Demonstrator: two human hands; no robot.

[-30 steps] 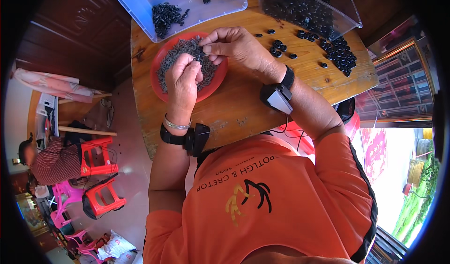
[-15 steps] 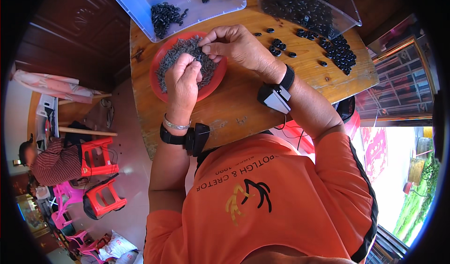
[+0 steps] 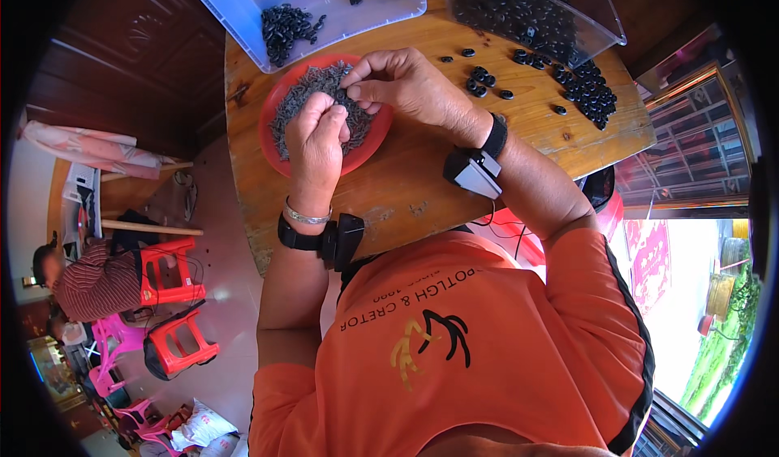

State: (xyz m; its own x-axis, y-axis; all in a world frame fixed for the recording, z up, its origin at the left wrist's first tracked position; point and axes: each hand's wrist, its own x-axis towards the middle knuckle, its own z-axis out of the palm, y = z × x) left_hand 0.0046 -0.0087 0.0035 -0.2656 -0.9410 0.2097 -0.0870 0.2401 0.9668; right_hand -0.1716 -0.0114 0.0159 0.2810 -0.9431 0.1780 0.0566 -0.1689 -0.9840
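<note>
A round red bowl (image 3: 375,142) filled with small grey screw-like pieces (image 3: 304,88) sits on the wooden table. Above it, my left hand (image 3: 316,137) is closed, thumb against the curled fingers; a small dark piece seems to show at its fingertips. Close beside it on the right, my right hand (image 3: 410,88) has thumb and forefinger pinched together over the pieces. Whatever lies between those fingertips is too small to make out. Both wrists wear black straps with a boxy device.
A clear plastic bin (image 3: 365,31) with small black parts (image 3: 286,34) stands behind the bowl. Another clear bin (image 3: 519,31) of black parts tilts at the back right, with loose black rings (image 3: 591,94) spread before it. A striped-shirted person (image 3: 97,283) sits at the far left near red stools (image 3: 174,272).
My right hand has shifted slightly down and its fingertips have drawn a little nearer to my left hand. The left hand stays almost in place.
</note>
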